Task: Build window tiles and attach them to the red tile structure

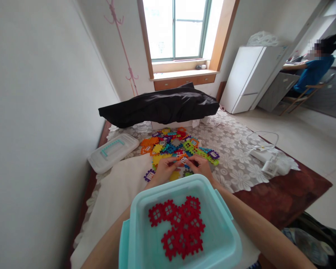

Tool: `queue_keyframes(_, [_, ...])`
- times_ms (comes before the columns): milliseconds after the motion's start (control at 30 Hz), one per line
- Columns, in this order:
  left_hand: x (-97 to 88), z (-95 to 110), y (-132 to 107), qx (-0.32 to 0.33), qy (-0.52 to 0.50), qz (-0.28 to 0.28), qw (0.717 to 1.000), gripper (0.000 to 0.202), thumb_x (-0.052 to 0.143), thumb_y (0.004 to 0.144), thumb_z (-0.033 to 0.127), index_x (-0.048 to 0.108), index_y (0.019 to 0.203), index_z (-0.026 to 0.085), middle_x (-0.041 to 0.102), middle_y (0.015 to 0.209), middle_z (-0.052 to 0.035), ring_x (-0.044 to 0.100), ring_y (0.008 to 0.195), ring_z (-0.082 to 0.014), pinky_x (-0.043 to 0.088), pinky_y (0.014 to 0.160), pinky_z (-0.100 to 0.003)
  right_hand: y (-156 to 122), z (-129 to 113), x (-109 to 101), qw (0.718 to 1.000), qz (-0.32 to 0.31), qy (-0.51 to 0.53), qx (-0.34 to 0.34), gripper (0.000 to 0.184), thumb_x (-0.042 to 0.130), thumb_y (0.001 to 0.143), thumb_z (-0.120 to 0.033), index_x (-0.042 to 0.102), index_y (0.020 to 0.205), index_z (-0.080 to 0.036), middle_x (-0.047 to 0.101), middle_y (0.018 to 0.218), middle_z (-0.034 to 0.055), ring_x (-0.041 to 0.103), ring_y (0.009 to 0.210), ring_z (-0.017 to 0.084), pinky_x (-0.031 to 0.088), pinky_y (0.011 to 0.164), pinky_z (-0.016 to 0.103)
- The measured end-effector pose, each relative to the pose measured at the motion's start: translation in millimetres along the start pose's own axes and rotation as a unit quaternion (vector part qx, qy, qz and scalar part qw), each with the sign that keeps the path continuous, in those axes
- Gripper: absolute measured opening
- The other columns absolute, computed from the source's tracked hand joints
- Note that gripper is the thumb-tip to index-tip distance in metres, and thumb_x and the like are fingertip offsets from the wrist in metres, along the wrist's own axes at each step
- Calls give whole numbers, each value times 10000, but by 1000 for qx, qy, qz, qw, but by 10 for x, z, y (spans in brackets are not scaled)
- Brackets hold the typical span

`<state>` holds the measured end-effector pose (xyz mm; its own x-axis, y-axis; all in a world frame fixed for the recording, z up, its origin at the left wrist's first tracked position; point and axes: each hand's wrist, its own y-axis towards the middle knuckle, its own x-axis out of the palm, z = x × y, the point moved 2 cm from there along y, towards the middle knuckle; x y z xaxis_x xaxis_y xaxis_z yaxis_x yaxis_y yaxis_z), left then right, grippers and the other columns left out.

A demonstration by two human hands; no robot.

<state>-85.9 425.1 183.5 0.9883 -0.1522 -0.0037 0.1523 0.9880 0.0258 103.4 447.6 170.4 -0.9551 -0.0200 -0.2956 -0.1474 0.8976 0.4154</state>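
Both of my hands are at the near edge of a heap of colourful interlocking plastic blocks [168, 145]. The fingers of my left hand [165, 169] and my right hand [198, 165] pinch a small orange building block with a white part [183, 160] between them. Closer to me, a light-blue plastic box [141, 246] stands open between my forearms. Several red window-shaped blocks [182, 228] lie on its bottom. A purple block [149, 175] rests on the cloth left of my left hand.
A clear box lid [113, 151] lies at the left by the wall. Black cloth [162, 106] covers something behind the heap. White adapters and a cable [268, 164] lie at the right of the lace-covered table [235, 168]. A person in blue [315, 74] sits far right, beyond a white fridge [249, 78].
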Motion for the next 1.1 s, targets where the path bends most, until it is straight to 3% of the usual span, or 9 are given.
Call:
queue_keyframes(300, [7,-67,10,-16,-43,2,999,439,839,768,521,820,1014,157,801,994,-94,744,874,-247,620,746,-331,-6,-30,6,1000,2,7,4,285,708,902,-495,771,807,-234,645,717,29,536,632,175,410,585,310])
queue_keyframes(433, [7,-77,17,-24,-70,16,997,479,857,755,517,799,1060,153,797,1040,-107,751,893,-256,626,726,-333,0,-33,-18,997,26,56,40,303,700,894,-516,722,815,-225,667,790,34,559,675,178,437,608,305])
queue_keyframes(600, [-12,-68,23,-23,-84,59,994,529,880,730,522,780,1087,144,802,1022,-111,767,898,-269,639,730,-344,31,46,-58,979,58,159,116,330,716,861,-552,648,829,-231,594,693,-3,516,609,162,425,565,294])
queue_keyframes(833, [-86,-35,46,-9,-110,152,982,606,897,699,537,743,1130,140,797,1019,-98,782,897,-286,661,758,-395,86,148,-120,959,120,224,129,339,717,839,-554,581,874,-245,602,669,-24,510,555,151,407,526,289])
queue_keyframes(967, [-87,-61,59,-21,-118,145,982,637,913,677,528,732,1147,137,799,970,-87,782,901,-286,661,781,-404,68,141,-91,963,84,222,130,334,709,843,-550,558,830,-252,595,646,-25,505,549,154,425,533,296])
queue_keyframes(1100, [-64,-89,62,-23,-116,128,985,661,923,658,527,719,1153,139,801,989,-92,779,925,-293,655,796,-407,31,69,-27,965,40,223,132,349,748,825,-568,628,844,-240,651,706,3,554,599,164,465,570,303])
